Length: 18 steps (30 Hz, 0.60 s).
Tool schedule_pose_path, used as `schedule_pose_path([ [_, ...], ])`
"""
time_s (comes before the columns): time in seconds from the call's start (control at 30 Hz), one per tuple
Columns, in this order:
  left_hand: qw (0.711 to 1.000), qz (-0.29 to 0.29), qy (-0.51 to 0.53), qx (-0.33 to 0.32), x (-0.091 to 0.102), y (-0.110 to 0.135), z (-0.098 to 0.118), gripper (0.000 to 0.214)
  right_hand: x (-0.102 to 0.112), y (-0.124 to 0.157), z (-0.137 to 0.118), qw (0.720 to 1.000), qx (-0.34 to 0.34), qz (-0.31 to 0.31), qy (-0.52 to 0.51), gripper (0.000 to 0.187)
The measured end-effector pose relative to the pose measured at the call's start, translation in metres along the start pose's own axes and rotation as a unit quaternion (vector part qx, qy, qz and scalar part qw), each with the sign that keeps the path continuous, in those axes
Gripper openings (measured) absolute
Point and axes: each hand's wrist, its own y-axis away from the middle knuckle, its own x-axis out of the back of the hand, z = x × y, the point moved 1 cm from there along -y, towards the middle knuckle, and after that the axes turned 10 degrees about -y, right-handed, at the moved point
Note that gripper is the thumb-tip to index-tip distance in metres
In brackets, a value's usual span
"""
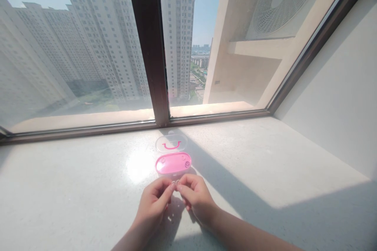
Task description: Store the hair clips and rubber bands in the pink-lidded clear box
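A small pink oval case (173, 163) lies open on the white windowsill (88, 188), its clear lid (171, 142) tipped back toward the window with a pink curved mark on it. Just in front of the case, my left hand (154, 204) and my right hand (196, 198) meet fingertip to fingertip. Both pinch a tiny pale, ring-like object (176, 183) between thumbs and forefingers. It is too small to name. The other fingers are curled in.
A dark window frame post (149, 47) rises behind the case. Through the glass stand tall buildings and an outdoor air-conditioner fan (279, 4). A white wall (338, 86) closes the sill on the right. Sunlight and shadow bands cross the sill.
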Motion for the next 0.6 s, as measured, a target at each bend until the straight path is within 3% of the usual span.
schedule_pose_path([
  [0.6, 1.0, 0.014, 0.004, -0.007, -0.0003, -0.0009, 0.0044, 0.034, -0.0012, 0.0013, -0.0017, 1.0, -0.005, 0.007, 0.002, 0.021],
])
